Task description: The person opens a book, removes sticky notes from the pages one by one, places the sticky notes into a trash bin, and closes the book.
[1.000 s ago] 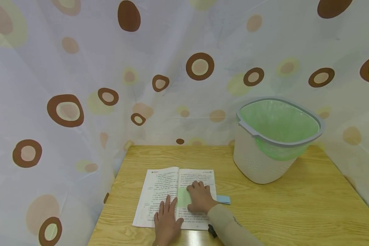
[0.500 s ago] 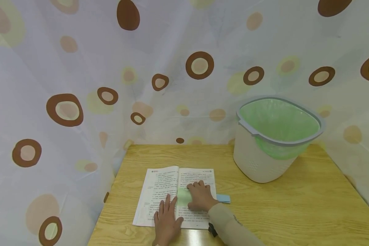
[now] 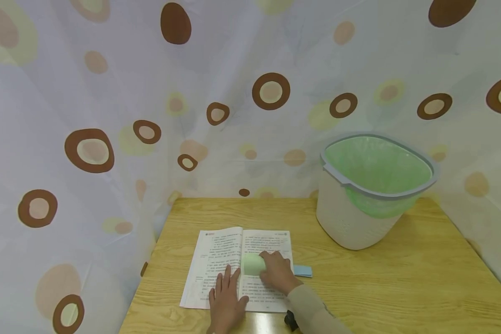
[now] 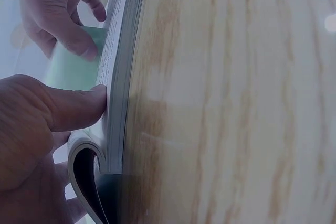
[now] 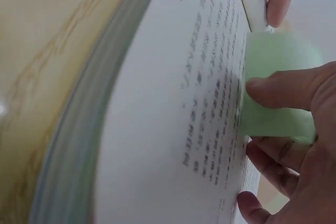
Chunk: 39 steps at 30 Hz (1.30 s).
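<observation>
At the bottom of the head view, a little left of the middle, the left hand (image 3: 227, 301) lay on the open book (image 3: 208, 269). Its fingers were straight and spread apart on the left page, and its thumb touched the bottom edge near the middle fold. A bit to the right, a light sleeve (image 3: 315, 311) came up from the bottom edge, with a small black thing (image 3: 291, 320) beside it. Out of that sleeve came the right hand (image 3: 279, 273). It pinched the green paper (image 3: 253, 265), with the thumb on one side and fingers on the other. The green paper was over the right page, just beside the fold. A blue paper (image 3: 303, 271) stuck out at the book's right edge. All this was on a yellow-brown wooden bench (image 3: 384, 287). Farther back, at the right of the frame, stood a pale bin (image 3: 346, 222) with a gray rim and a green bag (image 3: 377, 164) inside. Behind everything hung a white sheet (image 3: 234, 46) with brown, yellow and peach spots.
</observation>
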Each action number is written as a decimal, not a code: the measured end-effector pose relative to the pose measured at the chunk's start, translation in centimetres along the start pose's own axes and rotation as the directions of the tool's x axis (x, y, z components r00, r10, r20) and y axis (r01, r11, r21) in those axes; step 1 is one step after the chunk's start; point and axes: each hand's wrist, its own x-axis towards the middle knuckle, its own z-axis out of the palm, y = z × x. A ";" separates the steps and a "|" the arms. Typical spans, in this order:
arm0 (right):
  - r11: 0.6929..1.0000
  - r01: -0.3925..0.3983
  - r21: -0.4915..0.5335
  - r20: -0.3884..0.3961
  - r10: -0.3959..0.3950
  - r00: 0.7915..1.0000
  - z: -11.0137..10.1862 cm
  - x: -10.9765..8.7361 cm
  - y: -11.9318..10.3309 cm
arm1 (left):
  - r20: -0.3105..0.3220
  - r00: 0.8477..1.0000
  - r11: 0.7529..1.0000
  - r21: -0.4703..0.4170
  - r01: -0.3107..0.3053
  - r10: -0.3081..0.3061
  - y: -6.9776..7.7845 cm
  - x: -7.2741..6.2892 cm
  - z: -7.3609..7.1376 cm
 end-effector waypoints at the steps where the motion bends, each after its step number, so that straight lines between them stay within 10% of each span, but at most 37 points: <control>1: 1.000 0.003 0.005 -0.002 -0.003 1.000 0.0 0.0 0.0 | 0.000 1.000 1.000 0.002 -0.001 0.001 0.0 0.0 0.0; 30: 0.996 0.087 -0.031 -0.060 -0.089 0.994 -2.5 -0.9 0.6 | -0.008 1.000 1.000 0.000 -0.006 0.006 -0.2 0.0 0.4; 39: 0.968 0.211 -0.137 -0.326 -0.246 0.913 -10.4 -2.7 -1.7 | 0.016 1.000 1.000 0.009 0.006 -0.006 -0.4 0.2 0.5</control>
